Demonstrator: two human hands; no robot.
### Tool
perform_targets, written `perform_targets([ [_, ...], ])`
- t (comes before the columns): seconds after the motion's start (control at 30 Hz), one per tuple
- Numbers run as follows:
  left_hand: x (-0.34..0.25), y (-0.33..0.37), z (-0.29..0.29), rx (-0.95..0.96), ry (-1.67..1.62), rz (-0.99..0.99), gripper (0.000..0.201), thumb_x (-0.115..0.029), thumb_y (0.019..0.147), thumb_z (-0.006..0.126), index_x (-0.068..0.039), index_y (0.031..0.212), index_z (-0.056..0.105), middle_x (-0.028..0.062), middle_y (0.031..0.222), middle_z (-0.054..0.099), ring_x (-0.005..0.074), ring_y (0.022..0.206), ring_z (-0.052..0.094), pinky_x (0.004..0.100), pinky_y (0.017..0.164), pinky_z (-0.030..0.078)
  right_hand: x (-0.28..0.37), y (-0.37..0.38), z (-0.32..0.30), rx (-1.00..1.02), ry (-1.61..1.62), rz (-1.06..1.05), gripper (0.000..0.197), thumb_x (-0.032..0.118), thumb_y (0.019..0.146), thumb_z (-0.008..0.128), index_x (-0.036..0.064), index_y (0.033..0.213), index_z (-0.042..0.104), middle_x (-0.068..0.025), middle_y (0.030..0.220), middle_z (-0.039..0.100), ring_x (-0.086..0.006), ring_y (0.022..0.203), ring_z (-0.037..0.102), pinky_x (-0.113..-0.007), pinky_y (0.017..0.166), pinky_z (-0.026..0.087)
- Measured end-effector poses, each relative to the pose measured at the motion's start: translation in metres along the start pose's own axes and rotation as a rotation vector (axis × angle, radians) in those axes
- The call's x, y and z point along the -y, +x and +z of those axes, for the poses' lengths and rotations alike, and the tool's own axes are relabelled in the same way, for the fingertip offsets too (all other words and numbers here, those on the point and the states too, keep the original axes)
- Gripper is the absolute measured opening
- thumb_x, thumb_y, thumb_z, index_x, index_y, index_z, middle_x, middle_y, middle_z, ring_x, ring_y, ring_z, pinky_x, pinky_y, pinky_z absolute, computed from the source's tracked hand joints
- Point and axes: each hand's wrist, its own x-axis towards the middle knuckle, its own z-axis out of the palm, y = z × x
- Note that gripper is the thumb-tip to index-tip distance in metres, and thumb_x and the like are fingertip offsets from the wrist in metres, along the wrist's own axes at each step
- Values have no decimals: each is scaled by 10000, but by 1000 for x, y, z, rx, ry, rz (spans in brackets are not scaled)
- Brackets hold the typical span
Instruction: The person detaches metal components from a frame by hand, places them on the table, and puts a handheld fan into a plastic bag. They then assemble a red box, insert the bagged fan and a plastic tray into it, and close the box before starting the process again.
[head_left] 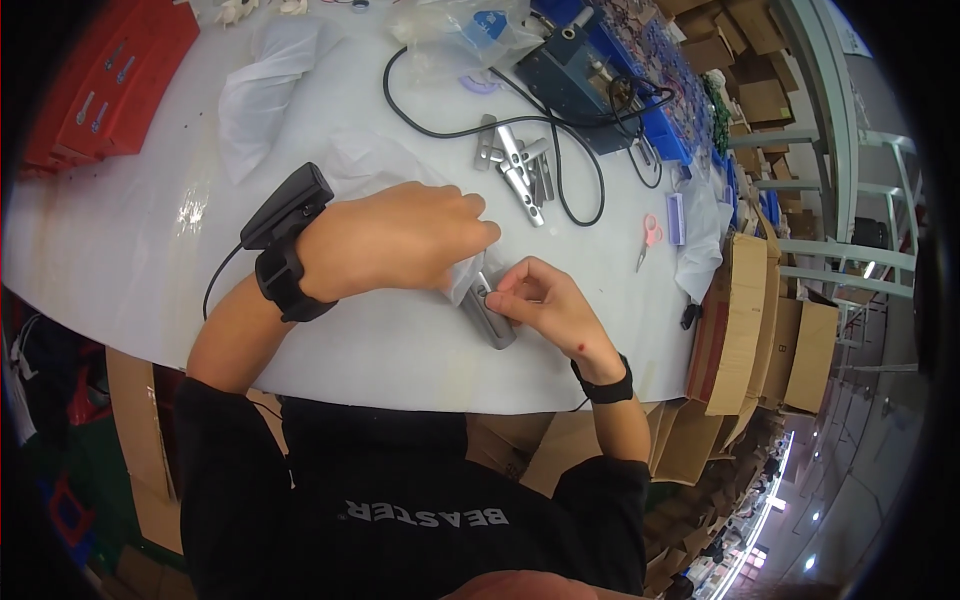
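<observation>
Near the table's front edge, my right hand is closed with thumb and forefinger at the upper end of a grey metal part. That part is long and narrow, and its far end meets a fold of a thin white plastic bag. My left hand reaches across from the left, back of the hand up and fingers curled over the bag; its fingertips are hidden. Just beyond lies a loose pile of silver and grey metal parts, shaped like handles.
Red bins stand at the far left, beside a white bag. A dark bench machine with a looping black cable sits at the back. Pink scissors lie right. Cardboard boxes flank the table.
</observation>
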Motion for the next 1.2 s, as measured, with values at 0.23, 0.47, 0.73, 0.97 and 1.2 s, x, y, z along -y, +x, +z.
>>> perform_targets([
  [0.23, -7, 11, 12, 60, -22, -71, 344, -215, 855, 733, -18, 1096, 586, 107, 1050, 587, 304, 985, 599, 415, 747, 524, -5, 2, -2, 75, 146, 4, 154, 121, 932, 713, 37, 1010, 610, -12, 862, 654, -78, 712, 575, -233, 627, 455],
  [0.47, -8, 15, 16, 58, -75, -107, 283, -214, 853, 733, -32, 1035, 616, 93, 999, 604, 307, 1001, 600, 409, 784, 521, -10, 12, -6, 150, 259, 33, 287, 154, 939, 710, 9, 1173, 630, -4, 854, 644, -72, 701, 567, -229, 618, 453],
  [0.73, -4, 17, 17, 81, -168, -123, 172, -178, 873, 700, -25, 948, 681, 107, 949, 632, 308, 955, 616, 408, 804, 512, -3, 18, -10, 265, 214, 58, 350, 194, 933, 723, -10, 1206, 645, -3, 855, 636, -58, 708, 571, -222, 619, 484],
  [0.97, -7, 22, 12, 141, -243, -184, 145, -169, 879, 685, -29, 916, 688, 122, 935, 637, 324, 936, 612, 403, 816, 498, 0, 26, -15, 331, 210, 93, 322, 194, 930, 724, -19, 1161, 653, -23, 878, 652, -71, 712, 588, -229, 617, 509],
  [1.2, -6, 20, 17, 93, -227, -158, 148, -180, 884, 683, -37, 921, 683, 121, 935, 631, 319, 934, 607, 397, 821, 492, 2, 20, -13, 293, 147, 37, 405, 226, 922, 734, -34, 1215, 632, -53, 946, 667, -89, 714, 612, -222, 630, 532],
])
